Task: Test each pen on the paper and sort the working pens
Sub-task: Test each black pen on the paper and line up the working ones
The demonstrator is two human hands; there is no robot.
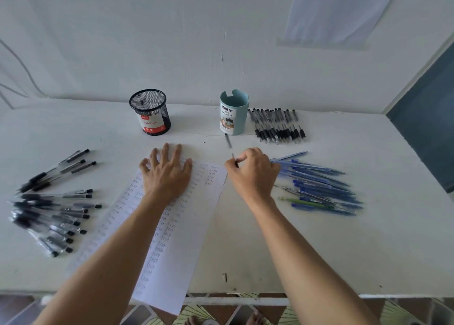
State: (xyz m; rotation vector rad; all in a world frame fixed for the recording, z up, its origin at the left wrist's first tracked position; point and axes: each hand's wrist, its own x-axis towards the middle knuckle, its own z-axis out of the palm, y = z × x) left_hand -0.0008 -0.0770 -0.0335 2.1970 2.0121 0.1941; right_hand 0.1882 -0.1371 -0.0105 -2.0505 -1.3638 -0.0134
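One black pen (229, 148) pinched low on its barrel by the curled fingers of the right hand (253, 174), blurred, top end leaning away toward the teal organizer (234, 113). Tip hidden behind the hand, just off the upper right edge of the paper (177, 251). On that sheet, left hand (167, 174) pressed flat, fingers spread apart. Probably at the test stroke: bring the tip onto a bare patch beside the written columns, press lightly, write one short word, keep the sheet pinned. Around: black pens (54, 209) fanned at left, blue pens (319, 184) at right, a neat black row (277, 125) behind, a mesh cup (150, 112) at the back of the table (245, 251).
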